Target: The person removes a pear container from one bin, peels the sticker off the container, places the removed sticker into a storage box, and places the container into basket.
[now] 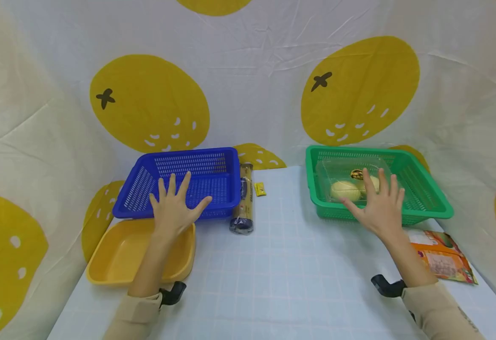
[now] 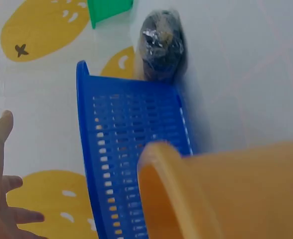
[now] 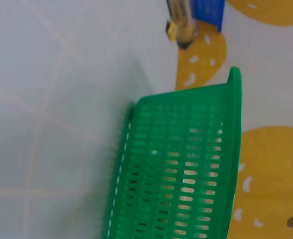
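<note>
My left hand is held with fingers spread above the near side of a blue plastic basket and the yellow basin in front of it. My right hand, also spread, hovers over the near rim of a green basket. Inside the green basket lies a clear plastic box with pale round items in it, partly behind my fingers. Neither hand holds anything. In the left wrist view the blue basket and basin show; the right wrist view shows the green basket's slotted side.
Between the baskets lie a wrapped roll-shaped package and a small yellow packet. An orange printed pouch is at the right, by the green basket. A lemon-patterned cloth hangs behind the light checked tabletop.
</note>
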Motion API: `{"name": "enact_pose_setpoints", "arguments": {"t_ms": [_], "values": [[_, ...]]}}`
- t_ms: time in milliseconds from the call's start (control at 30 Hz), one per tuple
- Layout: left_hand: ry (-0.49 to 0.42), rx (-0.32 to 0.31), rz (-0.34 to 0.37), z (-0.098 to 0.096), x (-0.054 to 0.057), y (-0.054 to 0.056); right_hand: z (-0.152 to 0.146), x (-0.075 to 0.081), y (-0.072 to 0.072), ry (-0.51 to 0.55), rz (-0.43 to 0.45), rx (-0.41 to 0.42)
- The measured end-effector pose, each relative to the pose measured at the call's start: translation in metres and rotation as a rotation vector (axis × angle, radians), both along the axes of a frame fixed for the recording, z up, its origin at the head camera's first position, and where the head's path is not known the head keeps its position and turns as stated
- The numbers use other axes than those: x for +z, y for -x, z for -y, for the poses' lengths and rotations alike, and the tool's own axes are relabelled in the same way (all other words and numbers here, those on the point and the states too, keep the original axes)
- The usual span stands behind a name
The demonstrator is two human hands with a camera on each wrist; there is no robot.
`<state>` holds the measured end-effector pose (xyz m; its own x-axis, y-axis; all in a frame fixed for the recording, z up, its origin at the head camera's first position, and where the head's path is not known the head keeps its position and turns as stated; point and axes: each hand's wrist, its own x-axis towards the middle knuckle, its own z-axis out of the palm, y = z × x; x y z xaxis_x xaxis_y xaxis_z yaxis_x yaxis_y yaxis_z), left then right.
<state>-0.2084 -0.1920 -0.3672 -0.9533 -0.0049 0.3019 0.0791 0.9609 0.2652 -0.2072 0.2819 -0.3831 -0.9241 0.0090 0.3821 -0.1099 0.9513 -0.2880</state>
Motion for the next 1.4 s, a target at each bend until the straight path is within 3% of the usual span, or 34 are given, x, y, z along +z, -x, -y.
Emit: {"name": "enact_pose_setpoints", "arguments": {"t_ms": [267,400,733,1067,1233,1400], "values": [[-0.064,-0.077,-0.184,-0.029,-0.008,0.015,-0.031,0.005,0.025,0.145,-0.023,0.102],[-0.112,-0.141,-0.21,-0.055,-0.008,0.025,-0.051,0.005,0.04,0.222,0.007,0.119],[-0.257,-0.369,-0.155,-0.145,-0.01,0.045,-0.091,-0.001,0.069,0.315,0.133,0.06],[-0.453,-0.607,-0.083,-0.243,-0.018,0.065,-0.117,-0.011,0.08,0.381,0.262,-0.028],[-0.475,-0.657,-0.024,-0.279,-0.027,0.076,-0.123,-0.017,0.082,0.436,0.337,-0.068],[-0.463,-0.63,0.055,-0.303,-0.033,0.084,-0.127,-0.022,0.085,0.44,0.377,-0.054]]}}
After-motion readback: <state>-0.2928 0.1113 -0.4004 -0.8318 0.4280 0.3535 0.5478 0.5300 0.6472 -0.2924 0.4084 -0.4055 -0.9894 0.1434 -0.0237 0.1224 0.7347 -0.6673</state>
